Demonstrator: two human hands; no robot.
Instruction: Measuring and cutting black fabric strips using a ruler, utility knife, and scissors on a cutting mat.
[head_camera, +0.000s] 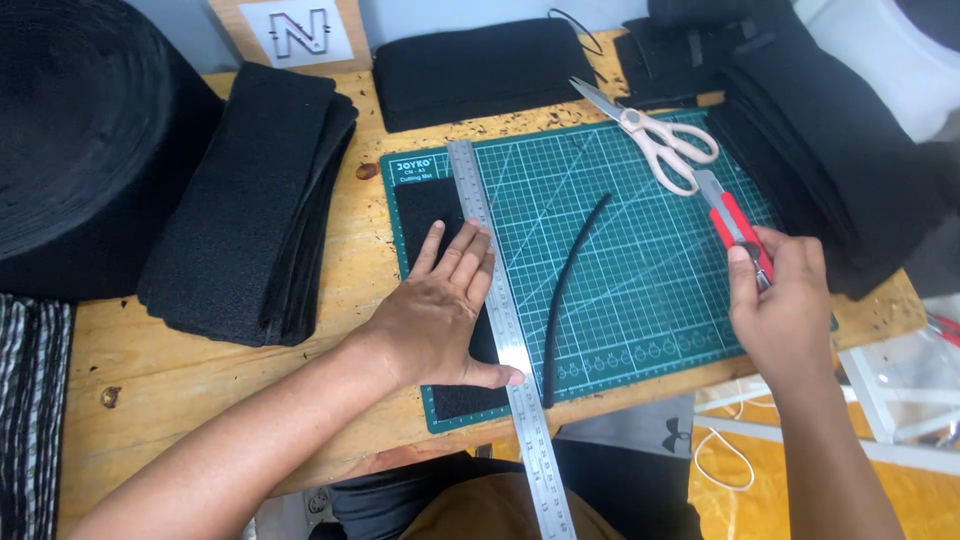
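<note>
Pinning the steel ruler (508, 330) and the black foam sheet (432, 215) under it, the left hand (432, 318) lies flat with fingers (462, 255) spread open and the thumb pressed on the ruler's face; keep that pressure even along the edge so the ruler can't pivot, fingertips back from the cutting side. Right hand (782, 300) has its fingers closed round the red utility knife (735, 222), blade end raised over the green cutting mat (640, 270), well apart from the ruler. A narrow black strip (572, 275) already lies loose on the mat just right of the ruler; I'd clear it aside before the next pass. Blade should ride against the ruler edge, shallow angle, one steady pull. White-handled scissors (655, 135) sit at the mat's top, stacks of black foam (250, 200) on the worktop (180, 375) around it.
</note>
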